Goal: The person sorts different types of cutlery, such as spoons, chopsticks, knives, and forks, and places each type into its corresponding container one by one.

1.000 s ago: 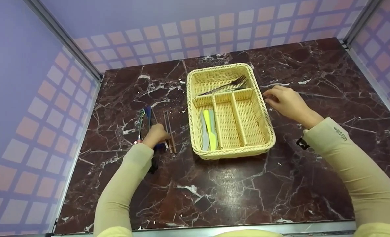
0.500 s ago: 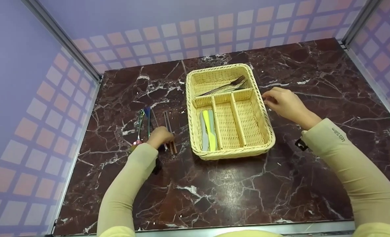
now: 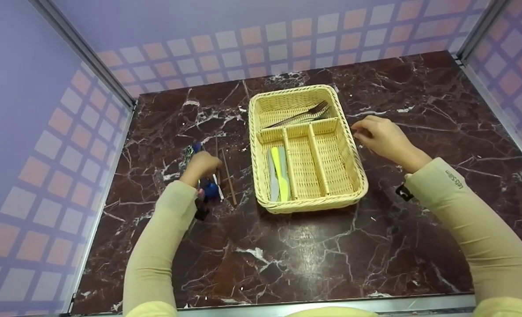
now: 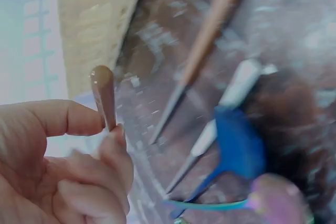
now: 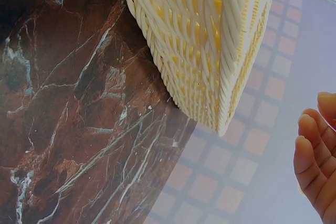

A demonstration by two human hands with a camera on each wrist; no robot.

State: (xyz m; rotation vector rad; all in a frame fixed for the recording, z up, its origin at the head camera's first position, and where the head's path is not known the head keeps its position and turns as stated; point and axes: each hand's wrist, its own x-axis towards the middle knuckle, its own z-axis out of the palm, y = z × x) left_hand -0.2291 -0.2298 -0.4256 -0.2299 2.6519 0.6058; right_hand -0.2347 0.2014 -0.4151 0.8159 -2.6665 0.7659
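Note:
My left hand (image 3: 203,166) pinches a brown-handled chopstick (image 4: 106,95) between thumb and finger, above the table left of the basket. A matching chopstick (image 3: 229,178) lies on the table beside it. A white-handled chopstick (image 4: 233,90), a blue spoon (image 4: 239,148) and an iridescent spoon (image 4: 278,198) are close to this hand, which partly covers them in the head view. My right hand (image 3: 382,136) is just beyond the right rim of the wicker basket (image 3: 362,176). Its fingers are loosely bent and hold nothing.
The basket has several compartments. In the front left one lie two grey knives and a yellow-green knife (image 3: 283,178); the rear one holds forks (image 3: 302,115). Patterned panels (image 3: 225,53) bound the dark marbled table (image 3: 296,255) at the back and sides.
The left hand first shifted right to the paired brown chopsticks, then drew back up and left with one of them, leaving its mate on the table. The right hand has stayed nearly still.

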